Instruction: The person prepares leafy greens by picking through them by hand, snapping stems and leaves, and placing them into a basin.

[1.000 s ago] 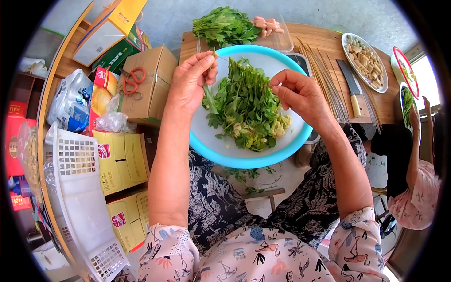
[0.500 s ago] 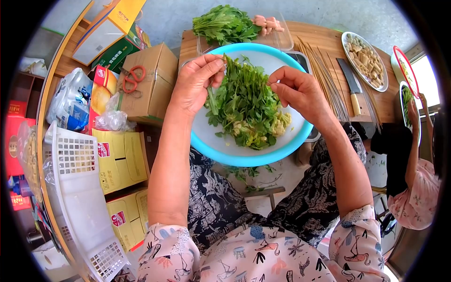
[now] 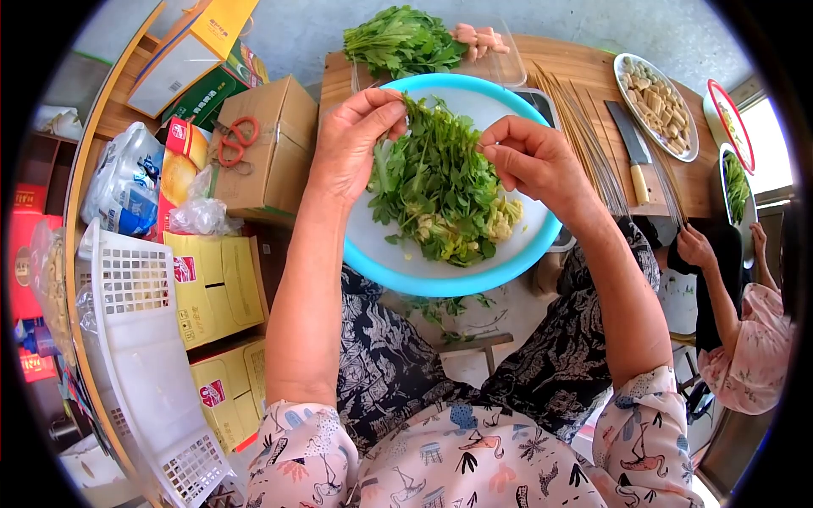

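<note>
Leafy green sprigs hang in a row between my hands, over a blue-rimmed white basin. My left hand is closed in a pinch at the left end of the row. At the right end, the thumb and fingers of my right hand pinch together at the stems. Whether a thin stick runs through the row is hidden by the leaves. Below lie more loose greens and pale yellowish cauliflower-like florets in the basin.
Behind the basin, a clear tray holds greens and pink sausage pieces. Thin skewers, a cleaver and an oval plate of tan pieces lie right. Another person's hand touches skewer ends. Scissors rest on a carton.
My hands keep nearly the same pinch, the right one shifting slightly left. The other person's hand has moved from the dish of greens down to the skewer ends.
</note>
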Tool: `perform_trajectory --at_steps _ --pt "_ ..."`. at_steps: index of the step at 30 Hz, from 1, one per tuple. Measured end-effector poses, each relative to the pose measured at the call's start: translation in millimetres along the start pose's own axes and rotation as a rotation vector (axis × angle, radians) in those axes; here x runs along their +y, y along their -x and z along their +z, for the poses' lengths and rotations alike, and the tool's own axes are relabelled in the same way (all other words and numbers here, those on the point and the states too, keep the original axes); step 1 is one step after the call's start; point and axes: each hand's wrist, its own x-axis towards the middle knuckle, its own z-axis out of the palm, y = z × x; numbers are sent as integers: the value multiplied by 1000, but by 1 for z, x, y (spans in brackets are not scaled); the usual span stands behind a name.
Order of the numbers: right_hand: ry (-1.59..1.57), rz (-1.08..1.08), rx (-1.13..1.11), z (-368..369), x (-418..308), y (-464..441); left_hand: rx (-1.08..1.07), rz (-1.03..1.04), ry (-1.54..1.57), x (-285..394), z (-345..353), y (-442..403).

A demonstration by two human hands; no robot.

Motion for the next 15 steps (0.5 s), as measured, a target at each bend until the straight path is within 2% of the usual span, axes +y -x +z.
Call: perform_trajectory --at_steps 3,5,8,12,15 --pt "-32 -11 11 0 1 -1 29 53 -46 -4 1 -3" --pt "-69 -43 50 -2 4 -2 139 155 -162 -5 5 -3" --pt "-67 -77 113 -14 1 -2 250 211 -143 -4 0 -4" --pt "-119 -139 222 -21 -1 -1 205 76 -137 -7 -9 -3" --pt "-170 -198 242 -28 -2 -1 87 -38 -456 -14 -3 -3"
